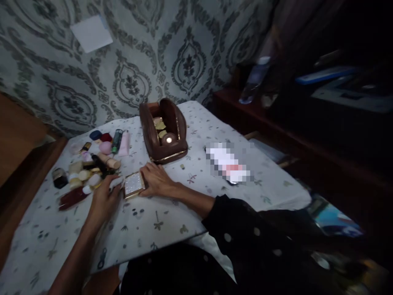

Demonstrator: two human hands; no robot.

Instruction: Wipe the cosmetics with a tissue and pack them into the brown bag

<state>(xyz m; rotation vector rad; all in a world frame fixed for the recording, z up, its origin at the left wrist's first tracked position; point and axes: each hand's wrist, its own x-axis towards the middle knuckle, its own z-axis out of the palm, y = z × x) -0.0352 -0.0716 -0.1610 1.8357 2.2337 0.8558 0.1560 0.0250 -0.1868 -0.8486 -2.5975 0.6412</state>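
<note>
My right hand (157, 179) grips a square compact (134, 184) with a glittery silver top and a gold rim, low over the table. At the compact's left edge, my left hand (106, 196) pinches a small white piece that looks like a wipe (116, 182). Behind my right hand stands a brown cosmetic bag (167, 153), unzipped, with a round shiny item (168, 139) and yellowish pieces inside. Beside my left hand lie several cosmetics, among them a dark red bottle (73, 198), a pink tube (124, 143) and a green tube (117, 141).
A patterned white cloth (172, 229) covers the table. On its right part lies a phone (227, 162) with a blurred screen. A dark red ledge further right bears a clear bottle (254, 80). Patterned wallpaper rises behind, and a wooden panel (21, 139) borders the left.
</note>
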